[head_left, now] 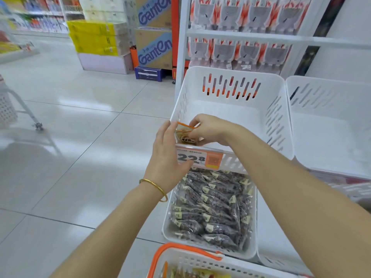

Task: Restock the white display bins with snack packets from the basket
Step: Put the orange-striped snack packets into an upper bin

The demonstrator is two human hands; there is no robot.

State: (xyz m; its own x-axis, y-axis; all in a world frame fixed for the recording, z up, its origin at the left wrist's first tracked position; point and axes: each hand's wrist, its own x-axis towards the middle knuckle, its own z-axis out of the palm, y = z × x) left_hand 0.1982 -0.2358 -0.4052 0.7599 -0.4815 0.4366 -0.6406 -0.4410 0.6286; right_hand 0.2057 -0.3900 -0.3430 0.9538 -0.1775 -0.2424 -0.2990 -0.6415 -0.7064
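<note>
An orange-edged snack packet (185, 135) stands in the front left corner of the upper white display bin (230, 109). My right hand (208, 129) pinches the packet's top edge from the right. My left hand (168, 155) lies with straight fingers against the bin's front left corner, touching the packet's left side. The rest of this bin holds nothing. At the bottom edge sits the white basket with orange handles (186, 255), with a few packets showing inside.
Below the upper bin, a lower white bin (170, 217) is full of dark snack packets, with a price tag (200, 159) above it. Another white bin (329, 125) stands to the right. Hanging packets fill the shelves behind. Stacked cartons and a trolley stand on the tiled floor at left.
</note>
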